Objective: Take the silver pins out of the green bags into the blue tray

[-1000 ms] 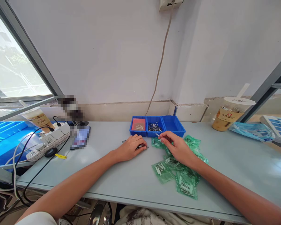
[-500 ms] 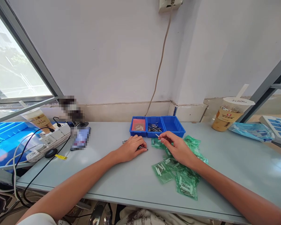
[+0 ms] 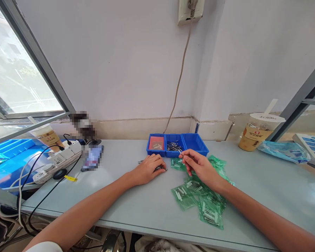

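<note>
My left hand (image 3: 150,169) lies on the table with fingers curled over a bunch of dark metal screws (image 3: 160,168), whose ends stick out on both sides. My right hand (image 3: 196,164) is held up in a pinch in front of the blue three-part tray (image 3: 195,153). A small thin pale piece shows at its fingertips, too small to name. The tray's middle compartment holds loose screws (image 3: 174,146); a red piece with pale bits (image 3: 156,143) lies in the left one. Below and around my right hand are several green plastic bags (image 3: 210,213) containing screws and pale pieces.
A phone (image 3: 92,157) and a power strip (image 3: 59,161) with cables are at the left. Drink cups stand at the left and at the right (image 3: 257,133), the right one beside a blue-white packet (image 3: 283,151). A cord (image 3: 182,70) hangs down the wall behind the tray.
The camera view has tilted up slightly, so everything sits a little lower. My right hand keeps its pinch near the middle compartment, and the pale piece shows less. My left hand stays on the screws.
</note>
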A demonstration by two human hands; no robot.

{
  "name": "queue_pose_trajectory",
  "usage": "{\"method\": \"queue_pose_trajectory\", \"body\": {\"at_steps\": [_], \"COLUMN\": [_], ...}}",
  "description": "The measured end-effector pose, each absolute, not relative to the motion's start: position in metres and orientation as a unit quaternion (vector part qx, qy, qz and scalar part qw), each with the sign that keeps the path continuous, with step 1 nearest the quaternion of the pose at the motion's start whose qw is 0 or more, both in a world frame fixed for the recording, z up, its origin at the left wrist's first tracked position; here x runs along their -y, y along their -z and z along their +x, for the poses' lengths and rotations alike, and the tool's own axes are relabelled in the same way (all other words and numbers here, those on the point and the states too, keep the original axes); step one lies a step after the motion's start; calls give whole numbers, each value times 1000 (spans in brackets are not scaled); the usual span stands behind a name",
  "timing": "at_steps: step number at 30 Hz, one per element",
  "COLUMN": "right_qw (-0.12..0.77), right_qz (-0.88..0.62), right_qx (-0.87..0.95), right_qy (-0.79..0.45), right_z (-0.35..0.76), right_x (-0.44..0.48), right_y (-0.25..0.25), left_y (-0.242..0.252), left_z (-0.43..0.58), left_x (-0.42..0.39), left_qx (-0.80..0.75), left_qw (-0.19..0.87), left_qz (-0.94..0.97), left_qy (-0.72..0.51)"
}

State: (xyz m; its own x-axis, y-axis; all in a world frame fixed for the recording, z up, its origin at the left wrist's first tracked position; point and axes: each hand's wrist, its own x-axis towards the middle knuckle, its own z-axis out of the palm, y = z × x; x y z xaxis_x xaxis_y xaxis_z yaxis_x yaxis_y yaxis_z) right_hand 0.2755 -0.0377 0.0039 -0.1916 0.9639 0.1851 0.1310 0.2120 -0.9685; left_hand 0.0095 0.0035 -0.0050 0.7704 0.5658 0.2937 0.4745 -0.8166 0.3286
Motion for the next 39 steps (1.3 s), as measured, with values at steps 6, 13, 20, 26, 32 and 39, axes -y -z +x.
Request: {"method": "queue_pose_trajectory", "body": {"at_steps": [6, 13, 20, 26, 32, 39], "right_qw": [470, 453, 465, 468, 470, 486], "right_qz": [-479, -457, -432, -428, -441, -456], "right_qx": [673, 650, 596, 575, 598, 641], "right_qy": [-311, -404, -492, -517, -476, -381], "right_z": [278, 278, 276, 276, 276, 277], "right_x": [36, 36, 36, 35, 37, 41], "right_y": [3, 1, -3, 1, 0, -7], "left_y": [3, 5, 6, 7, 5, 7], "left_z": [10, 10, 8, 9, 10, 9], "left_x": [-3, -5, -4, -5, -4, -5], "left_qx": [-277, -288, -294, -309, -314, -313], "left_qw": [107, 85, 67, 69, 69, 66], "left_qz": [934, 934, 933, 929, 929, 930], "left_qy": [-199, -195, -198, -193, -185, -182]}}
